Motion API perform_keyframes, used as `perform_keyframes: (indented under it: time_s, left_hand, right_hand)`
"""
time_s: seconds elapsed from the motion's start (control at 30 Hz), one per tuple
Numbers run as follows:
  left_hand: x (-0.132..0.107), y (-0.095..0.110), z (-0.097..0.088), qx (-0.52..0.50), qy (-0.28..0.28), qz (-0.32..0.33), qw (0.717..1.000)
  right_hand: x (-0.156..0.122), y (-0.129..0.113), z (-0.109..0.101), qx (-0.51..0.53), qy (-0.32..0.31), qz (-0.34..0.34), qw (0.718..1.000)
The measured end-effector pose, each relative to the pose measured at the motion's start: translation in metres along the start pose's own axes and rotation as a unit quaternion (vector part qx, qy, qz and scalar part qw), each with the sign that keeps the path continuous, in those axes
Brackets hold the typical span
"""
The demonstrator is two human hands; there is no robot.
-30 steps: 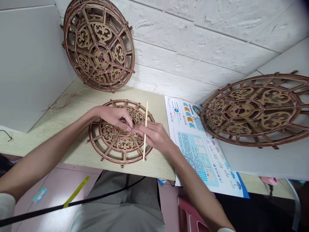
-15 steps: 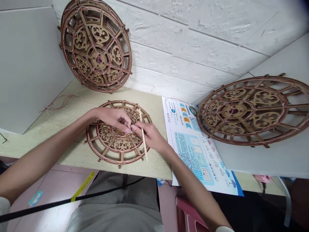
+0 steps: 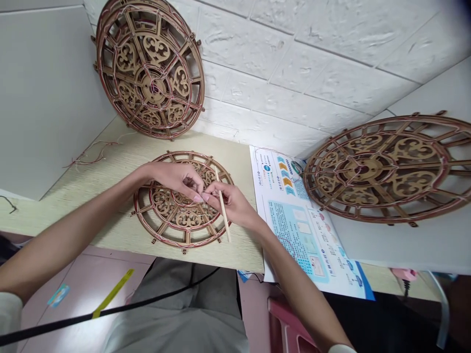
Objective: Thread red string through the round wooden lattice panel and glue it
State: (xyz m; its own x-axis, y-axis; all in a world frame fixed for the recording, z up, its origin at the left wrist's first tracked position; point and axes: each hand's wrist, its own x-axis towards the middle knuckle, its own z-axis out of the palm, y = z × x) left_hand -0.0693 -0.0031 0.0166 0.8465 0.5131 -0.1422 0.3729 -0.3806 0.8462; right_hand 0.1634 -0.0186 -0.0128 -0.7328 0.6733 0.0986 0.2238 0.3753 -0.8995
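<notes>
A round laser-cut wooden wheel with red-wired rings lies flat on the pale wood desk. My left hand and my right hand sit over its inner ring, their fingertips nearly meeting. A thin wooden stick is held in my right hand, passing across the fingers and tilted. The left fingers pinch together at the wheel's inner ring; whatever lies between them is too small to tell. The hands hide part of the wheel's middle.
A similar wheel leans against the white brick-textured wall, and another rests at right. A printed instruction sheet lies beside the desk's edge. Loose red wires lie at left. My grey-clad lap sits below the desk.
The stick has tilted, its lower end swinging right and its top leaning left. The hands stay over the wheel's inner ring, and the whole view has shifted slightly.
</notes>
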Motion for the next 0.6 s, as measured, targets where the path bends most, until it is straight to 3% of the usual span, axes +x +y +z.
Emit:
perform_keyframes:
  time_s: [0.6]
  left_hand:
    - [-0.0017,0.0019,-0.0032,0.015,0.017,-0.006,1.0]
  right_hand:
    - [0.0006,-0.0001,-0.0013,-0.018,-0.042,0.014,0.999]
